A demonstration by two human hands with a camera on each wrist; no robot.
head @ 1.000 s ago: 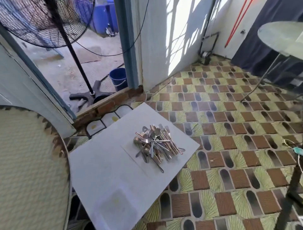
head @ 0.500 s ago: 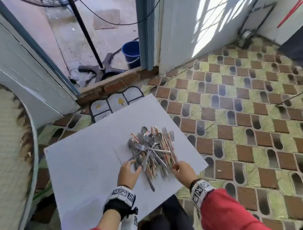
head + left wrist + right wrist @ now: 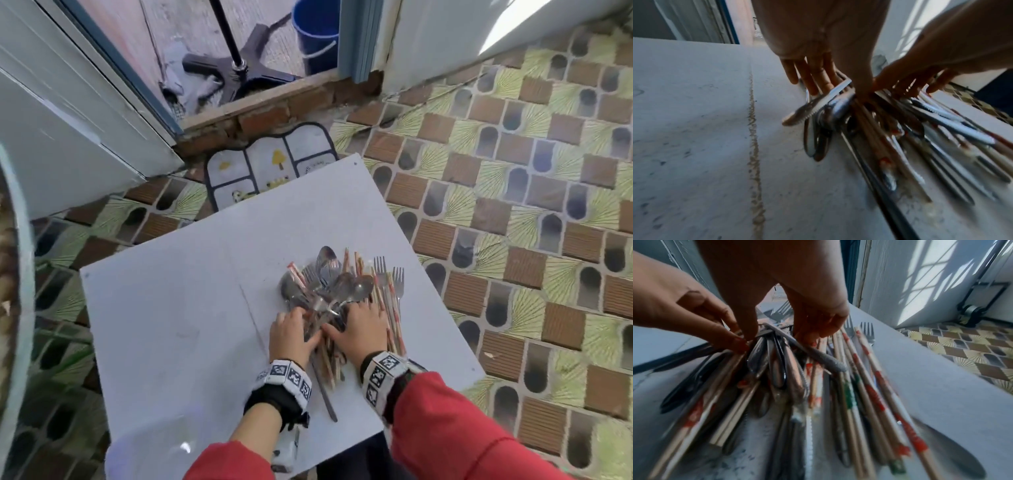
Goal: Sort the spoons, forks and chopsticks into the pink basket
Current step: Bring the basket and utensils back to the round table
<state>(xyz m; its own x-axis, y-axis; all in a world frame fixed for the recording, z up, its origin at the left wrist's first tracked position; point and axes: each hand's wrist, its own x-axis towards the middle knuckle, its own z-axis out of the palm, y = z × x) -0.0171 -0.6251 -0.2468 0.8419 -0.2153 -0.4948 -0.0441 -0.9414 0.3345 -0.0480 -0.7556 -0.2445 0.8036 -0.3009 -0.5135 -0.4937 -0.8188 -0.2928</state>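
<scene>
Gathering: both hands are set on one mixed heap of cutlery, near the front right part of a pale grey flat board surface point(image 3: 178, 308).
Left hand point(image 3: 291, 334): lies on the left side of the heap; its fingers point(image 3: 812, 76) reach down among the metal handles, fairly straight and close together, with the thumb pressed onto the handles. Whether it truly grips any piece cannot be told.
Right hand point(image 3: 359, 330): lies on the right side of the heap, just beside the left hand; its fingers point(image 3: 818, 324) curl down onto the heap, but what they grip cannot be told because of blur.
Shiny metal spoons point(image 3: 329, 263): bowls point away from the person, at the far end of the heap.
Metal forks point(image 3: 380, 269): tines stick out at the far right of the heap, flat on the surface.
Pale wooden chopsticks with red and green print point(image 3: 869, 386): lie mostly along the right side, partly under the right hand, ends pointing toward the person.
Serrated metal knife point(image 3: 818, 102): blade lies across the handles by the left hand.
Pink basket: not seen in any view.
Blue plastic bucket point(image 3: 317, 31): stands outside the doorway.
Black cross-shaped fan stand base point(image 3: 236, 73): outside the doorway, left of the bucket.
Floor point(image 3: 513, 171): brown and green patterned tiles.
</scene>
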